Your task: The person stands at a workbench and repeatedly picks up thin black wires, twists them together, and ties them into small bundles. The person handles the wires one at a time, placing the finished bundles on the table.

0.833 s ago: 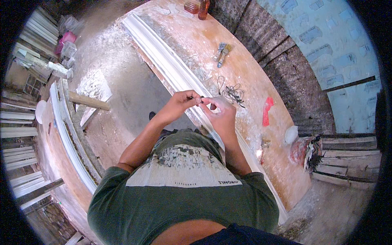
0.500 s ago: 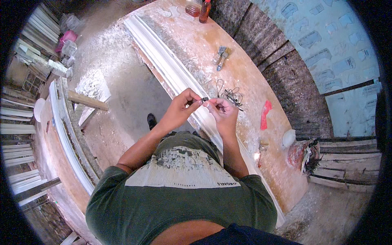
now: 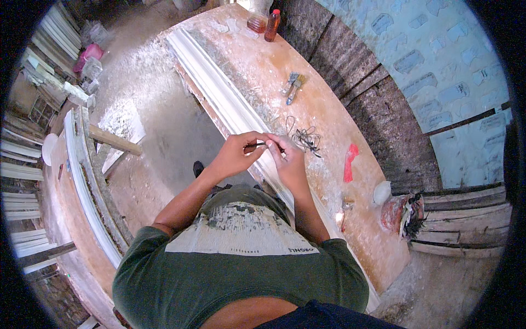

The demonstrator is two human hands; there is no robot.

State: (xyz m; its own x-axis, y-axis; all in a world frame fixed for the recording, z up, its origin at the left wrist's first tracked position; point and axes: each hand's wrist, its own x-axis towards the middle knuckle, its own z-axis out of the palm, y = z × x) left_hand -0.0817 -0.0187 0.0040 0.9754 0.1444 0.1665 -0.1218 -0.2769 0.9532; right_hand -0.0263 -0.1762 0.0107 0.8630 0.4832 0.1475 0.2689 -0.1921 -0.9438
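My left hand [image 3: 240,156] and my right hand [image 3: 289,164] meet over the near edge of the bench, with fingers pinched together. Between their fingertips is a small, thin black piece [image 3: 255,146]; most of it is covered by the fingers, so its kind is unclear. Just beyond my right hand, a tangle of thin black cord [image 3: 307,140] lies loose on the bench. Below the hands, a long white ribbed moulding [image 3: 216,82] runs along the bench edge.
Paintbrushes [image 3: 295,89], a red strip [image 3: 349,162], a white cup [image 3: 382,192] and a bottle of red liquid [image 3: 272,26] rest on the dusty bench [image 3: 323,120]. A bucket [image 3: 392,215] stands by its right end. Another bench with a white moulding [image 3: 90,192] is at left.
Both hands have shifted slightly nearer to me and closed together, hiding more of the black piece. The whole view has tilted a little; the items on the bench stay in place.
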